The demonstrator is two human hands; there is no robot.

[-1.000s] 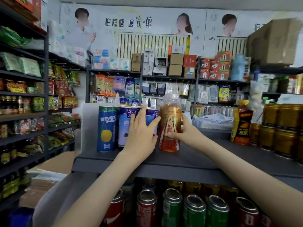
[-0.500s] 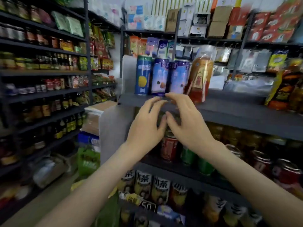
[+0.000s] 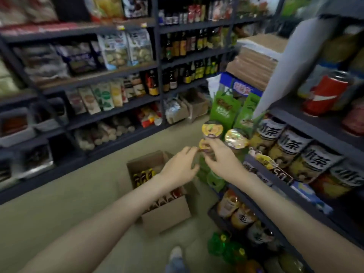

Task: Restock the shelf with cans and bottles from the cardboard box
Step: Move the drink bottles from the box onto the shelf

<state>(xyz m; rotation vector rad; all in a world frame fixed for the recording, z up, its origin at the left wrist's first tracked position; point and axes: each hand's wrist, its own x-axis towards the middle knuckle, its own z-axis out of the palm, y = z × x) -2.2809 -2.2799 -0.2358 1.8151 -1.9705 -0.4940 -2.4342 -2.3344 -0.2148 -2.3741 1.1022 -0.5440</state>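
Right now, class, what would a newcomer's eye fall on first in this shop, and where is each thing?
First the two bare hands, left hand and right hand, stretched out mid-frame above the open cardboard box of bottles on the floor. Next the red can on the right-hand shelf, and the foil-lidded cups just beyond the fingertips.

cardboard box [image 3: 167, 216] of bottles [image 3: 143, 177] sits on the floor [image 3: 69, 209].

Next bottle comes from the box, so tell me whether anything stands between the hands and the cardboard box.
Nothing visible does. The left hand and right hand hang above the cardboard box on the floor; its top is open and the bottles inside show.
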